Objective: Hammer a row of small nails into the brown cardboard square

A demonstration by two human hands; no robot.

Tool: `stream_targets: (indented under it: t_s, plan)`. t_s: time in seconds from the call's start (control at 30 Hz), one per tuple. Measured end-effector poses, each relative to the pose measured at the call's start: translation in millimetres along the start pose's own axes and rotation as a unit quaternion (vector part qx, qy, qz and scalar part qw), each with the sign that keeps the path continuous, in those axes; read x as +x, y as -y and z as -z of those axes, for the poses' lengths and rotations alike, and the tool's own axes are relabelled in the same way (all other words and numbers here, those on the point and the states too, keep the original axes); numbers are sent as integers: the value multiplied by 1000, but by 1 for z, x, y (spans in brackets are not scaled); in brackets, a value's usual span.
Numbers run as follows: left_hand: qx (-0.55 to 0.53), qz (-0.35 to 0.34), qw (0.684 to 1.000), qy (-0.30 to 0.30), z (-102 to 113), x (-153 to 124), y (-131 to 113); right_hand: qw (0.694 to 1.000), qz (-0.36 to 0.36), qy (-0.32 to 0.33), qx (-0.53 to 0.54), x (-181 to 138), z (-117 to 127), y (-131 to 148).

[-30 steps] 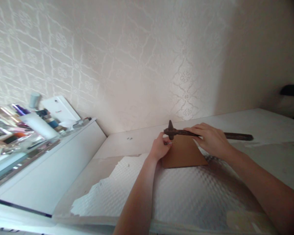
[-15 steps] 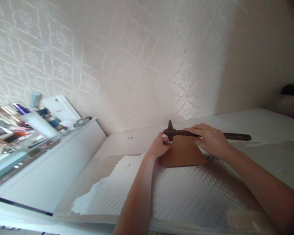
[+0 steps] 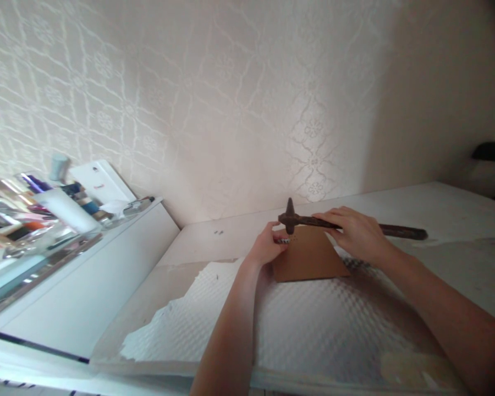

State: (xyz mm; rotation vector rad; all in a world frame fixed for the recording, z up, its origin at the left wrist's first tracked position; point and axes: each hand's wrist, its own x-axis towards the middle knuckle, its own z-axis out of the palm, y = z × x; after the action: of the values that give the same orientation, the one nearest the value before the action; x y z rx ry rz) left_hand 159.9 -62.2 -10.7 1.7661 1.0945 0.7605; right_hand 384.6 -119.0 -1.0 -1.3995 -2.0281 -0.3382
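Note:
My right hand [image 3: 355,234] is wrapped round the handle of a dark, rusty hammer [image 3: 400,231], close to its head [image 3: 290,219]. The hammer head hangs just above the far left corner of a brown cardboard piece [image 3: 311,261] that lies on a white textured sheet [image 3: 305,324]. My left hand [image 3: 266,247] rests at the cardboard's left edge with its fingers pinched on a tiny object I cannot make out, right under the hammer head.
The white table [image 3: 437,203] runs along a patterned wall. At the left stands a white shelf [image 3: 91,258] crowded with tubes, bottles and a white box [image 3: 99,184]. Two tiny dark specks [image 3: 218,232] lie on the table near the wall. A dark object [image 3: 493,151] sits far right.
The hammer head has risen slightly above the cardboard corner. My left hand keeps its pinch in the same place.

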Motion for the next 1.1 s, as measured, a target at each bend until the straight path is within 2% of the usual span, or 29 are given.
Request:
stream_targets:
  t_s: [0.17, 0.4, 0.67, 0.8, 0.97, 1.1]
  plan:
    - [-21, 12, 997, -67, 4, 2, -2, 999, -54, 0, -5, 0, -4, -12]
    - [38, -3, 982, -184, 11, 7, 1, 973, -218, 28, -72, -5, -4, -26]
    - [112, 10, 972, -204, 9, 7, -1, 919, -380, 79, -67, -6, -7, -40]
    - [128, 12, 970, -205, 8, 5, -3, 918, -381, 82, -69, -8, -12, -47]
    - [164, 18, 964, -210, 6, 1, -7, 933, -337, 83, -93, -13, -15, -48]
    - [181, 9, 961, -208, 4, 1, -9, 948, -287, 33, -135, -11, -17, -37]
